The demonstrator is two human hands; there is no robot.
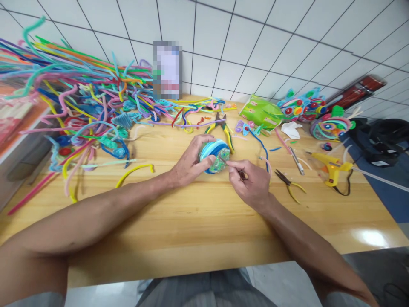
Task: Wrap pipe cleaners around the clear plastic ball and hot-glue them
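My left hand [195, 161] is closed round a ball-like piece [214, 150] wound with blue, teal and pale pipe cleaners, its green speckled face turned to the right. My right hand [248, 178] is closed on a thin, dark pointed tool [223, 160], whose tip meets or nearly meets that speckled face. Most of the tool is hidden by the fingers, so its kind is unclear. Just behind the ball lie yellow-handled pliers [230, 138]. To the right of my right hand rest yellow needle-nose pliers [291, 186].
Many loose pipe cleaners [96, 85] are heaped at the back left. At the right lie a yellow glue gun [334, 168], a utility knife [297, 160] and decorated pieces [332, 125]. A green tissue pack [260, 113] and a red flask [358, 91] stand near the tiled wall.
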